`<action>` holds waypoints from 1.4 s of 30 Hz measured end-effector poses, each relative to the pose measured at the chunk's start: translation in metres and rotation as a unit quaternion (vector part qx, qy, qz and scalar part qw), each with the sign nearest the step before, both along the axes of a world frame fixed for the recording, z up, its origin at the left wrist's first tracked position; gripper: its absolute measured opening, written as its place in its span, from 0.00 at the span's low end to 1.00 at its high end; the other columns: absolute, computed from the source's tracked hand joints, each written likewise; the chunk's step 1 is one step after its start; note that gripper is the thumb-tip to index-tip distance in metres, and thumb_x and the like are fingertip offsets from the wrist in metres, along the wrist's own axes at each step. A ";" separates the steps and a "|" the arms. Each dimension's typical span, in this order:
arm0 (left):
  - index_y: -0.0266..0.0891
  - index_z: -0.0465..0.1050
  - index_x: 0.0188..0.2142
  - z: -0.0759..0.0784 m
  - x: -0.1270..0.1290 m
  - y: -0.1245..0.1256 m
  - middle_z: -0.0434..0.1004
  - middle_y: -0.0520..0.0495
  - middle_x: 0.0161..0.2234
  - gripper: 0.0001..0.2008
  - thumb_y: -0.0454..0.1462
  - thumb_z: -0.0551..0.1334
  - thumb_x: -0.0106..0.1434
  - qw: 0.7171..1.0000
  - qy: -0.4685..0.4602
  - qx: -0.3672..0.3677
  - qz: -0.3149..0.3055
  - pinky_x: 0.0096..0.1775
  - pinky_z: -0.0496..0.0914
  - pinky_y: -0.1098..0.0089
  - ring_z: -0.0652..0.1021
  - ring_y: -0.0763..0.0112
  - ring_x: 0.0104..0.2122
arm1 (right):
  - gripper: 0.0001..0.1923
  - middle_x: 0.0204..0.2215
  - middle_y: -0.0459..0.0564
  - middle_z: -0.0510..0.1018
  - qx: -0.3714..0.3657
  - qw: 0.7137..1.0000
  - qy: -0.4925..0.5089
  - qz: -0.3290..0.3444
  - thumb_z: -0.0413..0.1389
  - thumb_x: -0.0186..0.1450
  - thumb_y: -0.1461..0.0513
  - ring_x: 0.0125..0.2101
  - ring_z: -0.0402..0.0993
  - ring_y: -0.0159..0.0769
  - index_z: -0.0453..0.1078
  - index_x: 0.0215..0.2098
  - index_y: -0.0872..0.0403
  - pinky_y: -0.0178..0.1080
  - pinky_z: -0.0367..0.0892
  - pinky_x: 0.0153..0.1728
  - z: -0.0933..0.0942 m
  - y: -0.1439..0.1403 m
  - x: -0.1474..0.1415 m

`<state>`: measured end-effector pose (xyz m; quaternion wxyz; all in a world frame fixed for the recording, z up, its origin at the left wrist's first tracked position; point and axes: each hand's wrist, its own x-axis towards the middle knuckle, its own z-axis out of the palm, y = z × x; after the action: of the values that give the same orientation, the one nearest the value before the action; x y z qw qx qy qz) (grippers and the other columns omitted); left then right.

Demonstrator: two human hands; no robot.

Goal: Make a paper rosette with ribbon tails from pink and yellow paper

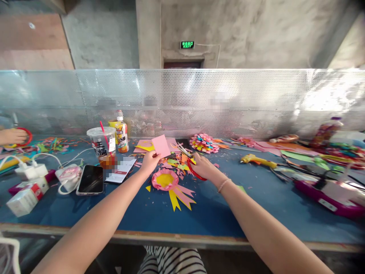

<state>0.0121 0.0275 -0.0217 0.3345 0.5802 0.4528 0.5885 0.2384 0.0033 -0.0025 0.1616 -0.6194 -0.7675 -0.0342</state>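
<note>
Left grip (149, 161) pinches a pink card (161, 146) by its lower edge: plain, rectangular, tilted, held above the bench (228, 213). Right grip (201, 165) is closed through red-handled scissors (189, 161), blades toward the card. We note a rosette (168, 182) just below.

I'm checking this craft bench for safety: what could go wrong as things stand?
The left hand pinches the pink paper close to the open scissors in the right hand, so fingers could get nicked. The iced drink cup stands right beside the phone; a bumped elbow might spill on it.
</note>
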 end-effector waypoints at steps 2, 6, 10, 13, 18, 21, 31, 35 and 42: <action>0.35 0.70 0.24 0.001 0.000 -0.001 0.74 0.50 0.20 0.02 0.31 0.59 0.52 1.000 -0.001 -0.005 0.000 0.27 0.69 0.71 0.74 0.71 0.20 | 0.25 0.41 0.63 0.73 -0.054 0.997 -0.048 -0.027 0.42 0.62 0.51 0.43 0.70 0.50 0.60 0.49 0.60 0.42 0.61 0.39 0.000 0.001 0.006; 0.35 0.69 0.23 0.002 0.001 -0.002 0.73 0.50 0.19 0.02 0.30 0.59 0.51 1.000 0.009 -0.009 0.005 0.26 0.69 0.72 0.74 0.72 0.20 | 0.25 0.43 0.64 0.73 -0.160 0.981 -0.104 -0.038 0.44 0.59 0.51 0.43 0.70 0.50 0.64 0.46 0.60 0.43 0.62 0.37 0.000 0.003 0.016; 0.35 0.70 0.24 0.001 0.000 -0.001 0.74 0.50 0.19 0.01 0.31 0.60 0.50 1.000 0.007 -0.005 0.007 0.26 0.69 0.72 0.74 0.71 0.20 | 0.24 0.43 0.62 0.74 -0.143 0.983 -0.112 -0.033 0.43 0.60 0.51 0.43 0.71 0.49 0.65 0.45 0.59 0.42 0.63 0.37 0.003 0.002 0.016; 0.35 0.70 0.25 -0.002 0.000 0.001 0.73 0.50 0.19 0.01 0.32 0.61 0.50 1.000 -0.003 -0.003 0.000 0.26 0.69 0.72 0.74 0.72 0.20 | 0.24 0.41 0.62 0.74 -0.114 0.987 -0.107 -0.034 0.45 0.59 0.51 0.42 0.71 0.49 0.64 0.45 0.59 0.42 0.62 0.36 0.006 0.000 0.013; 0.34 0.70 0.24 -0.008 -0.005 0.009 0.74 0.49 0.21 0.04 0.35 0.63 0.48 0.999 -0.038 -0.012 -0.014 0.28 0.69 0.71 0.74 0.71 0.22 | 0.22 0.40 0.62 0.75 -0.083 0.995 -0.049 -0.013 0.43 0.61 0.53 0.40 0.72 0.48 0.62 0.47 0.59 0.40 0.61 0.34 0.003 0.001 0.007; 0.34 0.71 0.25 -0.010 -0.007 0.011 0.74 0.48 0.22 0.08 0.37 0.65 0.46 0.998 -0.061 -0.012 -0.025 0.29 0.69 0.70 0.74 0.71 0.23 | 0.22 0.40 0.62 0.75 -0.053 0.998 -0.014 0.009 0.41 0.63 0.53 0.40 0.72 0.47 0.60 0.47 0.59 0.38 0.60 0.34 0.000 0.001 0.000; 0.32 0.70 0.26 -0.002 -0.001 0.001 0.72 0.50 0.22 0.11 0.38 0.66 0.46 0.991 -0.116 -0.048 -0.038 0.26 0.70 0.72 0.73 0.73 0.23 | 0.23 0.42 0.60 0.74 -0.016 0.998 0.006 0.056 0.42 0.64 0.53 0.42 0.71 0.45 0.56 0.52 0.58 0.37 0.59 0.37 -0.001 -0.009 -0.011; 0.33 0.69 0.25 0.001 0.003 -0.003 0.72 0.50 0.22 0.07 0.34 0.65 0.47 0.982 -0.162 -0.080 -0.058 0.30 0.71 0.70 0.75 0.72 0.24 | 0.23 0.43 0.59 0.73 -0.008 0.997 0.019 0.079 0.43 0.64 0.54 0.43 0.70 0.45 0.56 0.53 0.58 0.37 0.59 0.38 -0.002 -0.007 -0.009; 0.34 0.64 0.26 0.006 0.011 -0.013 0.74 0.50 0.26 0.07 0.30 0.64 0.49 0.940 -0.286 -0.106 -0.151 0.41 0.71 0.63 0.78 0.69 0.30 | 0.21 0.43 0.58 0.73 -0.009 0.990 0.018 0.139 0.45 0.63 0.56 0.43 0.69 0.44 0.57 0.52 0.58 0.36 0.59 0.38 -0.002 -0.010 -0.012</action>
<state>0.0231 0.0141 -0.0153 0.5946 0.4105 0.3048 0.6206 0.2268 -0.0068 -0.0049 0.1728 -0.5087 -0.8434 0.0061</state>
